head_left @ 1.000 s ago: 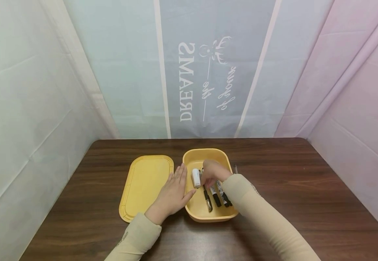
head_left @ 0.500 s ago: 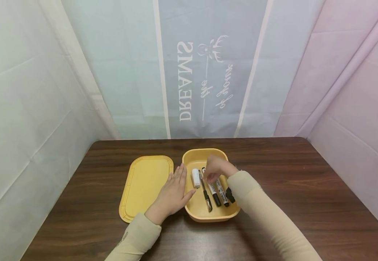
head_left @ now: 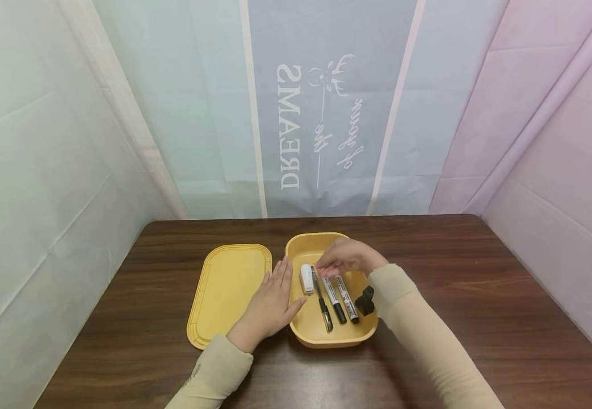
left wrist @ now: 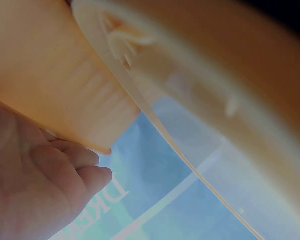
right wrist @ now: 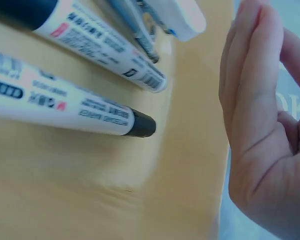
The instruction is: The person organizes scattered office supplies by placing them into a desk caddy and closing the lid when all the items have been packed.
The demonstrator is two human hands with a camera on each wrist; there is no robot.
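Observation:
My left hand [head_left: 270, 304] lies with straight fingers along the left rim of a yellow plastic box [head_left: 326, 343]. In the left wrist view its fingers are beside the box's pale wall. Bent at the wrist, my right hand [head_left: 347, 258] hovers over the far part of the box, nothing visible in its fingers. Inside, two white markers with black caps, the left marker [head_left: 335, 301] and the right marker [head_left: 348, 301], lie side by side. Left of them are a black gel pen [head_left: 323, 307] and a small, rounded white item [head_left: 307, 279]. The right wrist view shows the marker ends below the right hand [right wrist: 260, 110].
A flat yellow lid [head_left: 231, 289] lies on the dark wooden table [head_left: 444, 295], left of the box. Behind the table hangs a pale blue curtain [head_left: 209, 125] with lettering. A black wrist camera [head_left: 365, 301] sits under the right sleeve.
My right hand has risen from among the pens and shifted up and to the right, uncovering the markers and pen. The left hand stays at the rim.

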